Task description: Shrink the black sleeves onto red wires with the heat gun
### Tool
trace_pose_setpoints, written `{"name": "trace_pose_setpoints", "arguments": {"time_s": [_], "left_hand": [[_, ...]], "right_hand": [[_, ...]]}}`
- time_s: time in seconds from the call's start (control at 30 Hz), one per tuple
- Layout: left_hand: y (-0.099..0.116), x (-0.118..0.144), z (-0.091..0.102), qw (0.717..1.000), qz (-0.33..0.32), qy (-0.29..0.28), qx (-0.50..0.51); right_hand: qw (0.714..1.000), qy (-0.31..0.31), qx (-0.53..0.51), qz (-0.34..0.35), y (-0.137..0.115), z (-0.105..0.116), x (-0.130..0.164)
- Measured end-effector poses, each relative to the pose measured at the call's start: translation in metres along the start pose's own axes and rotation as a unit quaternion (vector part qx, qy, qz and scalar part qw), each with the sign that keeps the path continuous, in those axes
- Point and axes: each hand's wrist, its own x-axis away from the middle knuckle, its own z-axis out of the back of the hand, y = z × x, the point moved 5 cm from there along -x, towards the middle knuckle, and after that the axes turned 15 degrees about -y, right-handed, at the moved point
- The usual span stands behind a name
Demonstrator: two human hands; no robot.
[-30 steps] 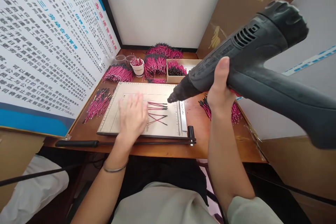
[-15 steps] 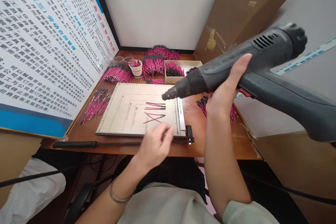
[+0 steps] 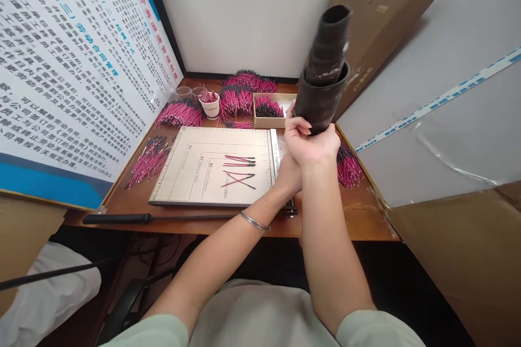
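My right hand (image 3: 312, 146) is closed round a black heat gun (image 3: 323, 87), its nozzle end turned up and towards me. The gun's body and handle are hidden behind the nozzle and the hand. Just behind the right wrist reaches my left hand (image 3: 288, 173); its fingers are out of sight, so I cannot tell whether they touch anything. Left of both hands lies a paper cutter (image 3: 191, 179). Several short red wires (image 3: 239, 161) with black ends rest on its board, two of them crossed.
Bundles of red-and-black wires (image 3: 236, 103) are heaped at the back. A paper cup (image 3: 210, 107) and a shallow box (image 3: 268, 122) hold more. Other wires lie at left (image 3: 150, 160) and right (image 3: 349, 168). The cutter's long handle (image 3: 117, 218) runs along the front edge.
The heat gun has swung from pointing left over the board to nozzle-up, facing me. My left hand has moved right, from the board's front edge to behind my right wrist.
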Motion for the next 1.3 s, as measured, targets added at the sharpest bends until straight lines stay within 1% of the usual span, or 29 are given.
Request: {"name": "trace_pose_setpoints", "arguments": {"time_s": [0.1,0.17,0.27,0.33,0.43,0.53,0.67,0.77,0.9,0.97,1.0,1.03,1.07,1.1,1.13,1.17,1.2,1.23,1.27,1.3], "left_hand": [[-0.001,0.010,0.014,0.998,0.033,0.012,-0.046],[0.001,0.023,0.019,0.997,0.039,0.023,-0.066],[0.006,0.044,0.015,0.994,0.044,0.039,-0.089],[0.006,0.053,0.007,0.993,0.057,0.029,-0.102],[0.005,0.054,0.000,0.990,0.073,0.015,-0.123],[0.005,0.047,0.001,0.985,0.083,0.010,-0.151],[0.005,0.044,0.006,0.975,0.094,0.013,-0.200],[0.004,0.047,0.007,0.965,0.097,0.013,-0.243],[0.003,0.057,-0.001,0.948,0.076,0.004,-0.310],[0.002,0.067,-0.009,0.936,0.055,-0.003,-0.347],[0.000,0.073,-0.013,0.929,0.043,-0.007,-0.367],[-0.001,0.081,-0.016,0.922,0.029,-0.012,-0.386],[-0.003,0.089,-0.017,0.914,0.015,-0.019,-0.406],[-0.004,0.098,-0.017,0.905,-0.001,-0.025,-0.425],[-0.006,0.107,-0.013,0.896,-0.018,-0.034,-0.442],[-0.006,0.114,-0.006,0.888,-0.034,-0.039,-0.458],[-0.006,0.120,0.005,0.880,-0.041,-0.034,-0.472],[-0.006,0.124,0.021,0.872,-0.038,-0.017,-0.487],[-0.005,0.125,0.040,0.864,-0.028,0.009,-0.502],[-0.003,0.124,0.061,0.856,-0.012,0.039,-0.515]], "right_hand": [[1.000,-0.003,-0.006,-0.004,-0.003,0.012,-0.017],[1.000,0.006,-0.008,-0.004,-0.006,0.021,-0.031],[1.000,0.026,-0.015,-0.003,-0.011,0.037,-0.053],[0.999,0.039,-0.019,0.001,-0.014,0.049,-0.064],[0.999,0.046,-0.010,0.003,-0.017,0.063,-0.075],[0.999,0.046,0.002,0.006,-0.018,0.072,-0.081],[0.999,0.045,0.015,0.009,-0.014,0.074,-0.079],[0.999,0.036,0.027,0.002,-0.009,0.070,-0.070],[0.999,0.009,0.046,-0.019,-0.006,0.056,-0.049],[0.995,-0.025,0.085,-0.045,-0.005,0.043,-0.036],[0.981,-0.072,0.161,-0.078,-0.002,0.034,-0.028],[0.956,-0.122,0.247,-0.103,0.001,0.025,-0.020],[0.925,-0.159,0.326,-0.112,0.003,0.019,-0.011],[0.888,-0.187,0.406,-0.111,0.006,0.014,-0.001],[0.848,-0.203,0.479,-0.101,0.009,0.011,0.009],[0.834,-0.204,0.502,-0.100,0.012,0.013,0.019],[0.820,-0.198,0.528,-0.095,0.015,0.017,0.029],[0.769,-0.175,0.612,-0.058,0.014,0.022,0.039],[0.698,-0.142,0.702,-0.007,0.012,0.027,0.049],[0.665,-0.130,0.735,0.008,0.013,0.034,0.059]]}}
